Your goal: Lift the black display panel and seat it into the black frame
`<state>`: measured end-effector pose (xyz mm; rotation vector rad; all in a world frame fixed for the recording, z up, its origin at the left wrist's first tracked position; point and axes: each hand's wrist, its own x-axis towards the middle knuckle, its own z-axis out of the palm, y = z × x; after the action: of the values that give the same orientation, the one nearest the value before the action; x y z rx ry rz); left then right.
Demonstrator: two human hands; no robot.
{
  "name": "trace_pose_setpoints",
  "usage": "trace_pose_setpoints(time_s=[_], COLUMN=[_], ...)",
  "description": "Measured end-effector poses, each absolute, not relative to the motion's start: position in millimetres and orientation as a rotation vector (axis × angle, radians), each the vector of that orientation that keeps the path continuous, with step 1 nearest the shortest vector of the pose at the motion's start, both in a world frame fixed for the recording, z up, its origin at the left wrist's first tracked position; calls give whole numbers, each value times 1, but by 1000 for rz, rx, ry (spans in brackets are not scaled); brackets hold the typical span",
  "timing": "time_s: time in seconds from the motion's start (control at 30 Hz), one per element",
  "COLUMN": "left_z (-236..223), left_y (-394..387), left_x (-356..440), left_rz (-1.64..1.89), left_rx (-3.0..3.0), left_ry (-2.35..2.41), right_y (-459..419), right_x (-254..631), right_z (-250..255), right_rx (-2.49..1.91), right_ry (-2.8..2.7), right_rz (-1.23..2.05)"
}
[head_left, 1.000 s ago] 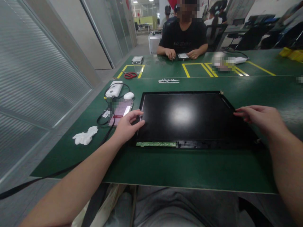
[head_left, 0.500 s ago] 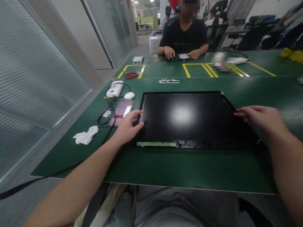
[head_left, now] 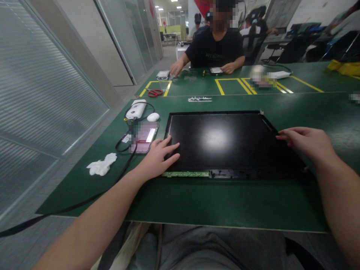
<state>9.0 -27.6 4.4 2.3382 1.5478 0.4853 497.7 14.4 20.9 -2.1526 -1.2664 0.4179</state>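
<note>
A black display panel [head_left: 239,150] lies flat in its dark frame on the green table, with a bright reflection in its middle. A narrow green circuit board [head_left: 188,174] runs along the near left edge of the frame. My left hand [head_left: 157,157] rests over the panel's left edge, its fingers spread and the fingertips on the dark surface. At the right edge, my right hand [head_left: 308,142] has its thumb and fingers closed together on the panel's side. The far right corner of the frame carries a small pale tab.
Left of the panel are a phone [head_left: 143,138], a white mouse [head_left: 153,117], a white power bank [head_left: 137,109] with a black cable, and crumpled tissue [head_left: 101,164]. Red-handled scissors [head_left: 154,93] and thin white strips [head_left: 199,99] lie farther back. A co-worker [head_left: 215,48] sits opposite.
My left hand has slid right and nearer to me, from the panel's edge onto its surface, fingers spreading. My right hand stays at the right edge. The co-worker's hand has reached across to the scene's left.
</note>
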Motion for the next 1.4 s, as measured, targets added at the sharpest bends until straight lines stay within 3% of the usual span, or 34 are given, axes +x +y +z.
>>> trace_pose_setpoints(time_s=[0.17,0.4,0.87,1.23,1.4], left_z=[12,26,28,27,25], left_y=[-35,-40,-40,-41,-40], left_x=[12,15,15,14,14], left_rz=[456,205,126,262,522], left_rx=[2359,2555,2605,2548,2471], left_ry=[1528,1158,1077,1054,1210], right_y=[15,11,13,14,18], right_x=[496,484,486,489,498], right_z=[23,29,26,25,18], right_rx=[-2150,-2174,-2150,-2151,-2147], right_ry=[-1230,-1216,-1185,-1211,-1221], right_rz=[443,409,406,416,445])
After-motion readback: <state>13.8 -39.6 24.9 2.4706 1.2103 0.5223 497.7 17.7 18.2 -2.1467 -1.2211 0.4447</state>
